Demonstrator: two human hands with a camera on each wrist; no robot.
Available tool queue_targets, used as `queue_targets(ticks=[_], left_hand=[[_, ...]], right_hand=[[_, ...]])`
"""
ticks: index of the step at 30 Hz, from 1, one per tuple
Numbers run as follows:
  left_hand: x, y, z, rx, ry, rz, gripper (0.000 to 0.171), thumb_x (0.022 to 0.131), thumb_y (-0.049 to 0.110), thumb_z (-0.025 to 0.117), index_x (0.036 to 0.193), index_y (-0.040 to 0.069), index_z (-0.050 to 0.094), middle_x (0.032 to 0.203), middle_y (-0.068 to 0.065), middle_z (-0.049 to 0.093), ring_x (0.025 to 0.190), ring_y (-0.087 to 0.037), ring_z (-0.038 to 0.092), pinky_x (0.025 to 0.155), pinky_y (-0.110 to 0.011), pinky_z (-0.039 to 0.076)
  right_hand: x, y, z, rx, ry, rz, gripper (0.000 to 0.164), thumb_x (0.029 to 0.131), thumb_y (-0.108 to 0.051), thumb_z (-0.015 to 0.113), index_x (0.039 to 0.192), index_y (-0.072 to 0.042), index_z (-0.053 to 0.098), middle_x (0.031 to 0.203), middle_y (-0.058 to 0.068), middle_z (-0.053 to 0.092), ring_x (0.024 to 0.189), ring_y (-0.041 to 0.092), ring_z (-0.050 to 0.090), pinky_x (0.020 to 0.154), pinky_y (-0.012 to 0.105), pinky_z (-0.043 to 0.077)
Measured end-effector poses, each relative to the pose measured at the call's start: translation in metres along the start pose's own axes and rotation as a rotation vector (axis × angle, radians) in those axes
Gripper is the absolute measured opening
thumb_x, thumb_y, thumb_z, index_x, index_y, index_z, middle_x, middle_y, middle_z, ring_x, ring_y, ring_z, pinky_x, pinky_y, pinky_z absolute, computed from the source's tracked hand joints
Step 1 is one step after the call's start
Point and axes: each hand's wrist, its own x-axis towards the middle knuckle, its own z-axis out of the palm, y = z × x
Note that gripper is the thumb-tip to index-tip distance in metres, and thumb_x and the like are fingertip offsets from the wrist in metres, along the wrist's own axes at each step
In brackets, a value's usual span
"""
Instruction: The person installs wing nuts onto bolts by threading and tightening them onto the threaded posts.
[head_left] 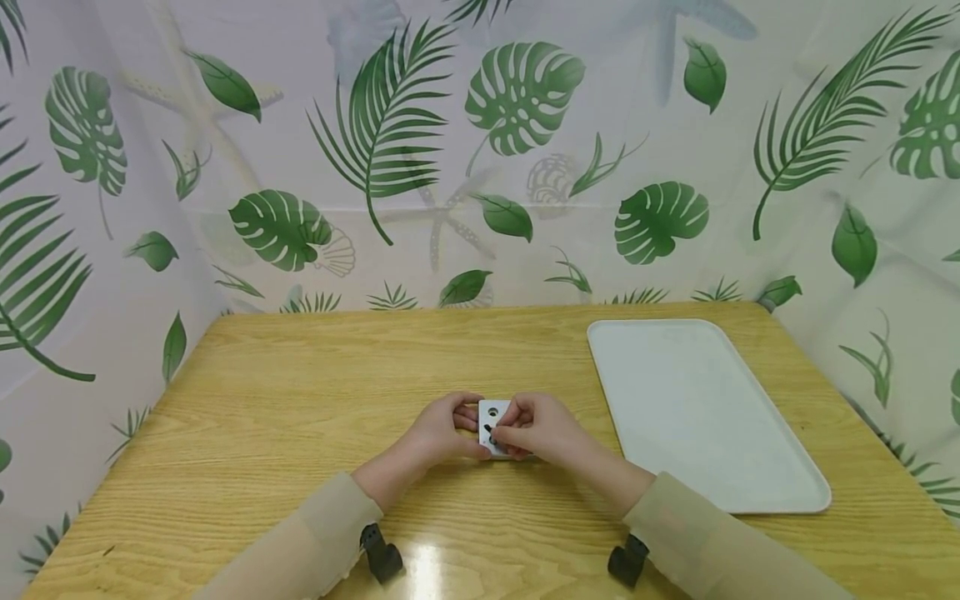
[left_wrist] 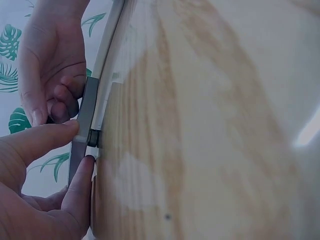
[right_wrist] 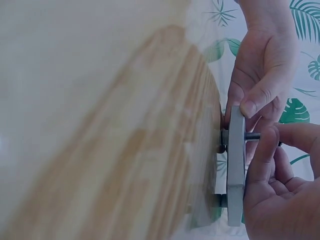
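A small, flat light-grey plate with round holes stands on short dark feet close over the table. My left hand grips its left edge, thumb at the near corner and fingers along the far side. At the plate's top face, my right hand pinches a dark threaded bolt between thumb and forefinger. The bolt stands upright from the plate, its threads showing below the fingertips in the right wrist view. The right hand covers the plate's right part in the head view.
A white rectangular tray lies on the wooden table to the right, past the right forearm. A leaf-printed cloth hangs behind the table and along its sides. Both sleeves carry a black wrist camera.
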Motion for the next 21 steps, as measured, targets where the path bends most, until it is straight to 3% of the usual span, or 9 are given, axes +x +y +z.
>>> queue_targets(ticks=[4,8,14,21], left_hand=[[0.0015,-0.0013,0.0003,-0.002,0.004,-0.007,0.078,0.077,-0.008,0.089,0.147,0.000,0.057,0.121,-0.014,0.070,0.107,-0.019,0.067,0.094,-0.031,0.056],[0.0025,-0.0025,0.0002,0.001,0.008,-0.010,0.078,0.077,-0.008,0.089,0.147,0.000,0.057,0.122,-0.013,0.069,0.107,-0.020,0.067,0.095,-0.032,0.056],[-0.0003,0.0000,0.0001,0.003,0.000,-0.018,0.078,0.078,-0.007,0.089,0.149,0.001,0.056,0.123,-0.013,0.069,0.109,-0.021,0.067,0.095,-0.033,0.057],[-0.0030,0.0024,-0.0014,0.013,-0.011,-0.012,0.079,0.079,-0.006,0.088,0.150,0.000,0.055,0.127,-0.016,0.068,0.115,-0.025,0.067,0.098,-0.036,0.057]], right_hand=[[-0.0014,0.0008,-0.0009,-0.009,0.004,-0.007,0.013,0.098,-0.008,0.073,0.092,0.001,0.066,0.077,0.006,0.071,0.065,0.008,0.065,0.064,0.026,0.060],[-0.0020,-0.0009,-0.0004,-0.003,0.006,-0.009,0.011,0.099,-0.006,0.069,0.104,0.003,0.068,0.083,0.008,0.072,0.070,0.009,0.068,0.068,0.029,0.062],[-0.0007,0.0004,-0.0013,0.022,-0.057,-0.056,0.034,0.097,-0.002,0.064,0.130,0.007,0.066,0.085,0.010,0.072,0.073,0.011,0.068,0.072,0.029,0.062],[0.0017,0.0036,-0.0028,0.069,-0.095,-0.060,0.032,0.097,-0.003,0.064,0.126,0.009,0.071,0.079,0.002,0.069,0.071,0.008,0.065,0.069,0.024,0.059]])
